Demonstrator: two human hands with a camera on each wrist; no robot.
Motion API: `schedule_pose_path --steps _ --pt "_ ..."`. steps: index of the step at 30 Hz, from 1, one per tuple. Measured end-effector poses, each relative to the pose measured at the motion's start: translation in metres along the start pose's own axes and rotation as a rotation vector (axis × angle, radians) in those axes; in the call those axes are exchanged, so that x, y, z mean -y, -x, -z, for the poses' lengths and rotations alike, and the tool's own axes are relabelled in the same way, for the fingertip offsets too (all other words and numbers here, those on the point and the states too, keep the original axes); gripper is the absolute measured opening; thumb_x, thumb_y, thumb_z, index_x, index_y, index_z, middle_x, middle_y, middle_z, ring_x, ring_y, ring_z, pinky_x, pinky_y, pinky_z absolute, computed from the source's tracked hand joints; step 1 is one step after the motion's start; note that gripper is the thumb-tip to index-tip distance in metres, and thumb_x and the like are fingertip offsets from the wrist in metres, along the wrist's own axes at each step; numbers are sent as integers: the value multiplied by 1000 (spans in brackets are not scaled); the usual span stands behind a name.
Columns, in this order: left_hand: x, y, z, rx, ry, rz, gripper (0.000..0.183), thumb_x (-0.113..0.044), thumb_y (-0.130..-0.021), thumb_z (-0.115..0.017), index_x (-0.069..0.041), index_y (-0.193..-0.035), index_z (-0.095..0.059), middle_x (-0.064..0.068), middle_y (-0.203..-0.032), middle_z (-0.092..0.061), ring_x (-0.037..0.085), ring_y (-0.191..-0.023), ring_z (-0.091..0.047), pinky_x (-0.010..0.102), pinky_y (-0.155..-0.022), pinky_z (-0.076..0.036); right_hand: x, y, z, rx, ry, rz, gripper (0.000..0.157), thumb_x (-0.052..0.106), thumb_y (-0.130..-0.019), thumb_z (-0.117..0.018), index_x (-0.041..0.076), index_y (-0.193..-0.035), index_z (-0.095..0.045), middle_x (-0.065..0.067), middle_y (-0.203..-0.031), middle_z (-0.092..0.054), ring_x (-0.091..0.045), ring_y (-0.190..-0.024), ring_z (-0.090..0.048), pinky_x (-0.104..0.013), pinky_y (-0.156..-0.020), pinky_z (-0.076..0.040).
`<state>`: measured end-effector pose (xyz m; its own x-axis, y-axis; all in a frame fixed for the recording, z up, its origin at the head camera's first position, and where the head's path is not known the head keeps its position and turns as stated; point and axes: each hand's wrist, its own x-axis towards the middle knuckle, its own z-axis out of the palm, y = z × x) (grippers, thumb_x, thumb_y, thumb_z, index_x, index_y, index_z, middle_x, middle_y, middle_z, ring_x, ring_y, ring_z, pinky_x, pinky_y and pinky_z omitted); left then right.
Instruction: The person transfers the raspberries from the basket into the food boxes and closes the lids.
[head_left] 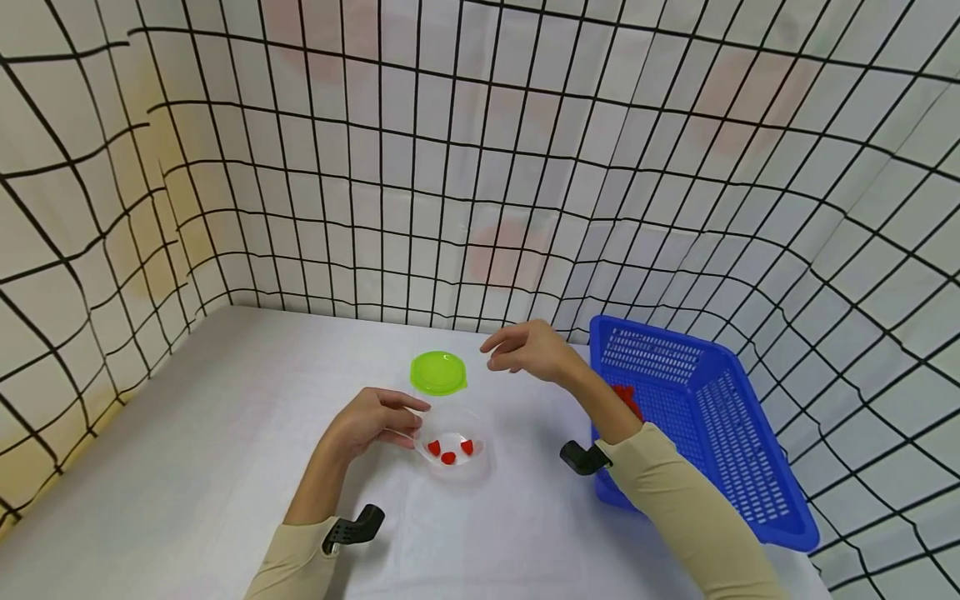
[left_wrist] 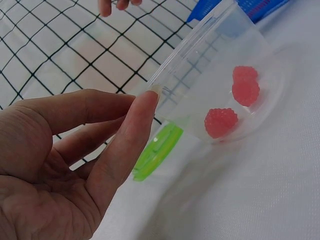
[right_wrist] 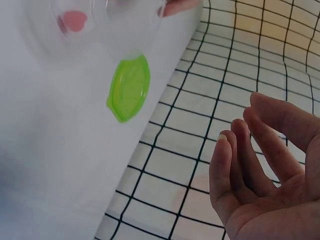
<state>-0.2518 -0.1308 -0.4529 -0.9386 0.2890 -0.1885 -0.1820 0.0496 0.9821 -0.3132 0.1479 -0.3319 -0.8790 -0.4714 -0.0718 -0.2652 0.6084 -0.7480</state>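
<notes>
A clear plastic tub point(head_left: 452, 468) stands on the white cloth with red raspberries point(left_wrist: 220, 123) on its bottom. My left hand point(head_left: 377, 419) is at the tub's left side, where thumb and fingers pinch the rim, as the left wrist view shows. My right hand point(head_left: 531, 350) hovers in the air between the green lid point(head_left: 438, 372) and the blue basket. Its fingers point(right_wrist: 242, 155) are loosely bent with nothing between them. The lid lies flat on the cloth just behind the tub.
On the right stands a blue plastic basket point(head_left: 780, 533) with slotted walls; the right forearm passes over its near left side. Red pieces point(head_left: 627, 398) lie inside, partly hidden by that arm. A black wire grid point(head_left: 450, 158) encloses the table point(head_left: 187, 467) at the back and sides.
</notes>
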Motion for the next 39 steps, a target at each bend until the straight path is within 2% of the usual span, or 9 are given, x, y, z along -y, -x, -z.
schedule_pose_path --steps 7,15,21,27,35,39 --pt "1 0 0 6 8 -11 38 -2 -91 -67 14 -125 -64 12 -93 -74 16 -77 -68 34 -69 -65 -5 10 29 -75 11 -41 28 23 -88 -78 17 -116 -76 -7 -112 -75 -26 -101 -70 -43 -91 -61" --pt "0 2 0 4 12 -7 36 -4 -92 -67 12 -124 -65 12 -93 -73 16 -77 -68 34 -70 -65 -26 24 60 -123 12 -103 34 28 -89 -78 16 -120 -73 -11 -121 -72 -25 -102 -69 -42 -92 -59" --pt "1 1 0 0 4 1 38 -5 -92 -66 13 -126 -63 17 -98 -73 17 -77 -68 35 -71 -65 -47 37 80 -162 28 -138 37 29 -90 -77 14 -123 -72 -14 -124 -70 -26 -102 -69 -48 -96 -58" --pt "2 -1 -1 -3 2 5 39 -4 -92 -67 13 -126 -63 19 -99 -73 17 -78 -68 35 -71 -65 -72 49 94 -203 44 -149 40 25 -92 -76 8 -127 -70 -19 -126 -69 -31 -103 -69 -36 -86 -61" --pt "0 0 -2 -6 -2 15 38 -4 -92 -66 13 -126 -63 10 -92 -72 17 -78 -67 35 -71 -65 -110 66 103 -190 91 -255 44 27 -95 -72 5 -133 -66 -23 -130 -66 -30 -106 -70 -49 -96 -58" --pt "-1 1 -1 -6 1 15 38 -4 -92 -66 13 -126 -63 10 -92 -72 17 -78 -67 34 -71 -65 -129 74 107 -160 103 -269 43 25 -96 -70 2 -132 -65 -24 -127 -68 -35 -107 -70 -52 -97 -57"
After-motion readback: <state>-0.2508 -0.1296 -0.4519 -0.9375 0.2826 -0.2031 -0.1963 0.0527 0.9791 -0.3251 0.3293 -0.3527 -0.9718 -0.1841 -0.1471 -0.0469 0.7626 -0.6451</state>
